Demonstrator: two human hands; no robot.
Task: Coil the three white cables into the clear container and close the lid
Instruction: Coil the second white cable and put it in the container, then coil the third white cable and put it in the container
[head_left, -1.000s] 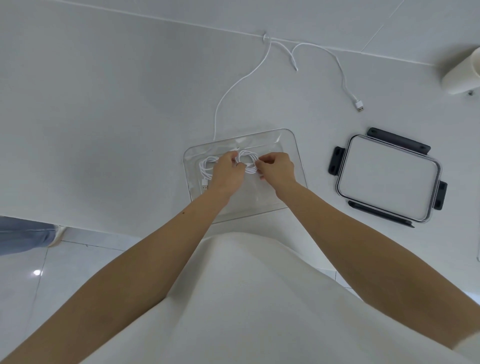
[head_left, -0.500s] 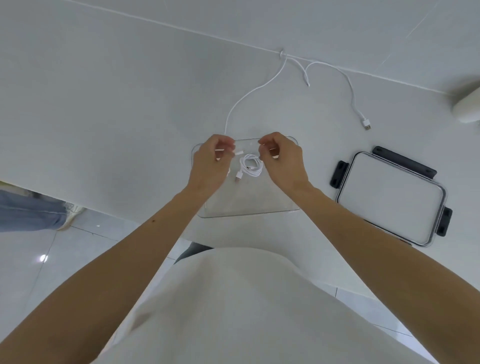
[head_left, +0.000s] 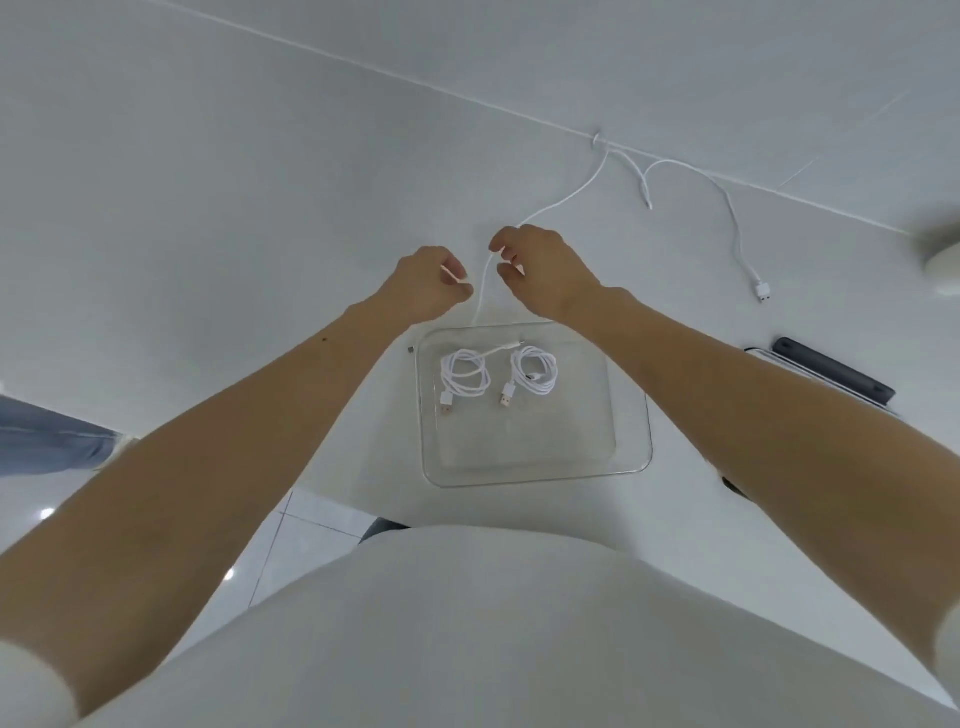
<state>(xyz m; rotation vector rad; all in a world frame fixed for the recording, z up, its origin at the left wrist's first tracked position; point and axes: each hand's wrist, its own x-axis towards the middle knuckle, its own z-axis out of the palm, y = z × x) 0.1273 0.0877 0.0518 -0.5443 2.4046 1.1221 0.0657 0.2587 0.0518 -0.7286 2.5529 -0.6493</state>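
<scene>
Over a white table (head_left: 208, 208), the left hand (head_left: 431, 283) and right hand (head_left: 543, 278) pinch one uncoiled cable (head_left: 479, 301).

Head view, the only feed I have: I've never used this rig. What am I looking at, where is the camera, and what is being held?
There is no machine here. These are a person's bare arms, filmed by one wide-angle camera worn on their head, looking forward and down. The left hand and right hand are past the far rim of the clear container, which sits on the white table. Two coiled cables lie inside it, side by side. Each hand's grip pinches the third cable, which trails uncoiled across the table. The lid lies to the right, partly hidden by the right arm.
</scene>
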